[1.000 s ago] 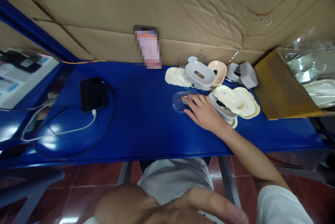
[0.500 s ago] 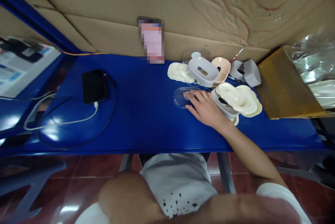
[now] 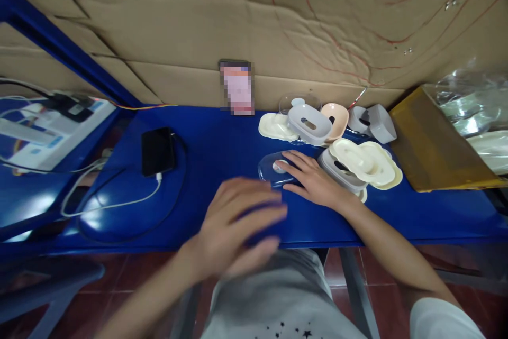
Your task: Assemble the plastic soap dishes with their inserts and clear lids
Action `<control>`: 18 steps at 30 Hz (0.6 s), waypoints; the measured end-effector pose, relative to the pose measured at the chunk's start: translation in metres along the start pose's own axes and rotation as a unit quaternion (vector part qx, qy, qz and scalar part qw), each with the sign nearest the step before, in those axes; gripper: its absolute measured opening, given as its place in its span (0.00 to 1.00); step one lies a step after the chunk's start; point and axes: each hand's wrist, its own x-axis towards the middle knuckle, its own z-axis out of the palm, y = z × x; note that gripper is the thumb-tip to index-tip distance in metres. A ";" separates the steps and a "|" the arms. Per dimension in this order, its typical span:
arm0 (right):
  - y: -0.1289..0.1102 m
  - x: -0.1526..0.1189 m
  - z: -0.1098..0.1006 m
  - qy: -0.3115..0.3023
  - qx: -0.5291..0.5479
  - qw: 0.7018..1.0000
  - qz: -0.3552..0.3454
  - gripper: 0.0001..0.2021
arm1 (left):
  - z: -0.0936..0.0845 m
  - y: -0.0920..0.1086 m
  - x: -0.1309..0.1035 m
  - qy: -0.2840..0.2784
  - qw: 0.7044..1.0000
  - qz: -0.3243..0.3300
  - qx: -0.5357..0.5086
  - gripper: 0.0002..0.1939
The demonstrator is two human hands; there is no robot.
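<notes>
Pale grey shirt cloth (image 3: 286,302), printed with dark stars, is nearest to me. Over it and the bench edge my left hand (image 3: 236,225) has swung forward; half a second ago that arm was folded across the bottom of my view with its hand out of sight. Its fingers are parted and loosely bent, with nothing visible in them. They are blurred, and seem to hang above the bench; I can't tell whether they touch anything.

Just beyond, my right hand (image 3: 311,177) has stayed where it was, fingers spread flat, index fingertip at the white disc (image 3: 282,163) on the clear oval cover (image 3: 267,171). That cover lies on the blue bench (image 3: 206,148), seemingly unmoved. So I judge that the work has gone from one hand steadying the piece to two hands beside it, with nothing lifted yet.

Just right of my right hand, cream lids (image 3: 357,159) rest on a grey tray (image 3: 331,167). Further off sit another slotted grey tray (image 3: 311,125), a peach tray (image 3: 339,122) and a cream lid (image 3: 272,126). A phone (image 3: 238,91) leans against the cardboard wall (image 3: 178,37) behind.
</notes>
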 end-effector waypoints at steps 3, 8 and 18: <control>0.003 0.000 -0.011 0.036 0.016 0.999 0.001 0.27 | 0.013 -0.039 0.102 -0.026 0.995 0.001 0.098 0.36; 0.012 0.007 -0.013 0.172 -0.127 0.966 0.143 0.28 | 0.023 -0.073 0.137 -0.069 0.989 0.008 0.129 0.24; 0.002 0.003 -0.015 0.189 -0.197 0.957 0.094 0.17 | 0.013 -0.090 0.124 0.093 0.975 -0.117 0.166 0.11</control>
